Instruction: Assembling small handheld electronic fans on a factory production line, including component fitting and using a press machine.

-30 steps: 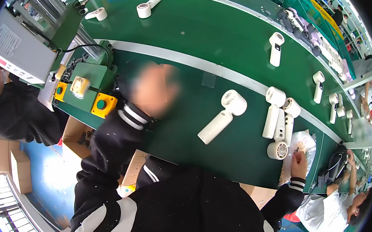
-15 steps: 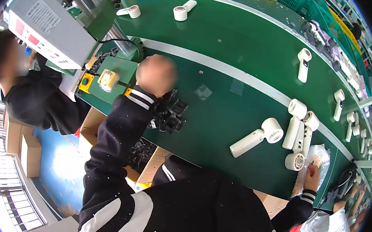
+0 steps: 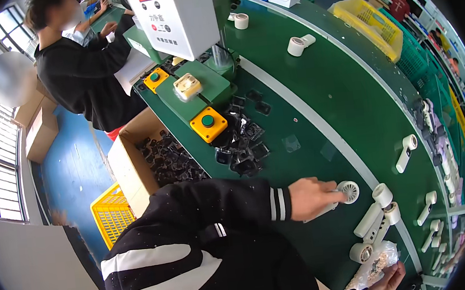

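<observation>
My left hand (image 3: 315,198) lies over the handle of a white handheld fan (image 3: 349,191), its fingers closed around it. The fan's round grille head shows past my fingertips, while the hand hides most of the handle. At the lower right, my right hand (image 3: 388,282) is beside a clear plastic bag (image 3: 389,251) of small beige parts, fingers curled together. Whatever may be between those fingertips is too small to make out. Between the two hands, several more white handheld fans (image 3: 368,220) lie in a cluster.
A green press machine (image 3: 199,86) with a yellow-framed button box (image 3: 208,124) stands at the upper left. Black plastic pieces (image 3: 244,149) are heaped beside it; more fill a cardboard box (image 3: 134,174) below. Beyond a pale strip (image 3: 314,117), several fans lie on the green surface. Another person (image 3: 82,70) works at left.
My left hand has come from beside the press to the fan on the table and closed on it. My right hand has drawn back from the bag's parts. The view has shifted.
</observation>
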Demonstrator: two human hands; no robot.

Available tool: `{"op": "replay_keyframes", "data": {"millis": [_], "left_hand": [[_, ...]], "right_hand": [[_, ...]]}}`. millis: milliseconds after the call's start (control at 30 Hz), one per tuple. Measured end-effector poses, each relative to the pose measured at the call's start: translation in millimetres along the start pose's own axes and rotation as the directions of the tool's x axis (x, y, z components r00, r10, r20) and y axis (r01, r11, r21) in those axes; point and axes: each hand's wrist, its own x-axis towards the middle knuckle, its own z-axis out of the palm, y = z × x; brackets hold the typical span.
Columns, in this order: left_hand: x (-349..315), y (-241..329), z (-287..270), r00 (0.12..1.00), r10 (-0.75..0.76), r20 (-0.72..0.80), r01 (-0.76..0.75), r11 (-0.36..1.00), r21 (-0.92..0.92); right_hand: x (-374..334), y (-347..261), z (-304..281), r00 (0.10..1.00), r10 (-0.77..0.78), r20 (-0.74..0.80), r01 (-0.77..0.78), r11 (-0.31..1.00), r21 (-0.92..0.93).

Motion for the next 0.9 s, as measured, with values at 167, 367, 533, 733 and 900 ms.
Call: {"op": "replay_keyframes", "data": {"millis": [167, 367, 533, 733, 900], "left_hand": [[-3.0, 19.7, 53.5, 0.997, 0.047, -0.063, -0.043, 0.997, 0.057], [-8.3, 21.5, 62.7, 0.994, 0.01, -0.108, 0.014, 0.976, 0.217], [-3.8, 5.9, 52.6, 0.995, -0.101, -0.003, 0.1, 0.973, 0.208], [1.7, -10.9, 52.2, 0.918, -0.24, -0.315, 0.149, 0.946, -0.287], [-2.8, -23.6, 39.4, 0.813, -0.494, -0.309, 0.255, 0.778, -0.574]], "right_hand": [[5.5, -50.7, 70.5, 0.901, -0.186, 0.391, 0.1, 0.968, 0.23], [-13.8, -47.7, 120.0, 0.912, -0.05, 0.408, -0.138, 0.898, 0.418], [-29.9, -32.2, 128.6, 0.865, -0.053, 0.5, -0.209, 0.866, 0.454], [-47.6, -34.7, 147.5, 0.866, 0.135, 0.481, -0.391, 0.781, 0.486], [-57.2, -41.3, 192.6, 0.773, 0.278, 0.57, -0.59, 0.647, 0.484]]}}
